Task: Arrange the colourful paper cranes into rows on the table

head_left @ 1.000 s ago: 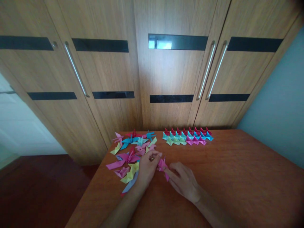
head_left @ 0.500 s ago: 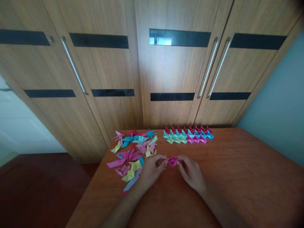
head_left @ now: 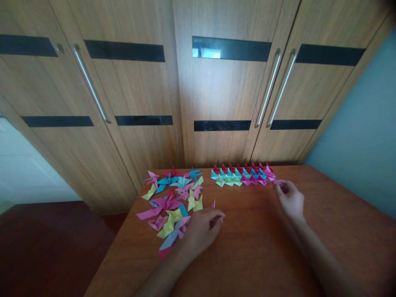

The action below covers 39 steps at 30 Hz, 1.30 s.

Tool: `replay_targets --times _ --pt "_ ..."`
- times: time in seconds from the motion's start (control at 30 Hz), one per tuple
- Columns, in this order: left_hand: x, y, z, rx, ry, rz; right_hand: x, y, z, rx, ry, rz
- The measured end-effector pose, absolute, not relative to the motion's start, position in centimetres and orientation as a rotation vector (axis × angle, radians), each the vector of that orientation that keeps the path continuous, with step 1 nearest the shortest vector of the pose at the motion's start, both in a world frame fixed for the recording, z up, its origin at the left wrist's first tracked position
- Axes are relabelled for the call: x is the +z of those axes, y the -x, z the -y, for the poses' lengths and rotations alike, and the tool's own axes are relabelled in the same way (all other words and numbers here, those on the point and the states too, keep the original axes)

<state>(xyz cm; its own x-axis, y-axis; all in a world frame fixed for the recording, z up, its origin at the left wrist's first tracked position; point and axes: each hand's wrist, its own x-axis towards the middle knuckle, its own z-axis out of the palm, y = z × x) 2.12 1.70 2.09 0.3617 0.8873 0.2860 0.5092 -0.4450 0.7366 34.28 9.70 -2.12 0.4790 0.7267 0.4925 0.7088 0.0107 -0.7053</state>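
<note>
My right hand [head_left: 291, 201] pinches a bright pink origami piece [head_left: 269, 173] by one end, at the right end of the paper rows. That piece overlaps the blue and red folded papers behind it. Over the table, my left hand [head_left: 206, 226] has its fingers curled together, and nothing shows between them. It lies beside a loose pile of origami, among which are a blue paper crane [head_left: 169, 180], a pink folded paper [head_left: 184, 226] and a yellow one [head_left: 168, 227]. A small pink paper tip [head_left: 213, 204] shows just behind my left hand; the rest of it is hidden.
Rows of peaked origami stand at the back of the wooden table [head_left: 247, 255]: red [head_left: 230, 168], light blue [head_left: 238, 175], pale green [head_left: 229, 180] and magenta [head_left: 253, 180]. A wooden wardrobe [head_left: 219, 90] with metal handles rises behind the table.
My right hand has moved away from my left, rightward and farther back, carrying the pink origami piece to the rows. My left hand has let go of it and shifted slightly toward me.
</note>
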Motion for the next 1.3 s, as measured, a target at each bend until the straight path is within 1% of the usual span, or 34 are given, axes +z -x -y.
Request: replay_targets --times 0.1,0.2,0.37,0.53,0.9,1.3 --pt "2.1 -2.5 -1.1 0.838 -2.197 -1.171 -2.4 -37.9 -10.9 -0.014 1.883 1.201" --pt "2.0 -2.8 -0.9 0.752 -2.246 -1.130 -3.3 -39.6 -11.5 0.001 2.069 1.230" --pt "2.0 -3.0 -0.7 0.672 -2.307 -1.075 -4.6 -39.4 -12.4 0.100 2.282 1.354" --pt "2.1 -3.1 -0.8 0.598 -2.344 -1.089 -4.5 -38.7 -13.4 0.160 2.464 1.404" --pt "1.7 -3.2 -0.8 0.528 -2.395 -1.099 -3.4 -37.3 -14.0 0.100 2.515 1.419" --pt "1.5 -3.5 -0.7 0.504 -2.414 -1.058 -3.9 -37.4 -15.1 0.087 2.512 1.458"
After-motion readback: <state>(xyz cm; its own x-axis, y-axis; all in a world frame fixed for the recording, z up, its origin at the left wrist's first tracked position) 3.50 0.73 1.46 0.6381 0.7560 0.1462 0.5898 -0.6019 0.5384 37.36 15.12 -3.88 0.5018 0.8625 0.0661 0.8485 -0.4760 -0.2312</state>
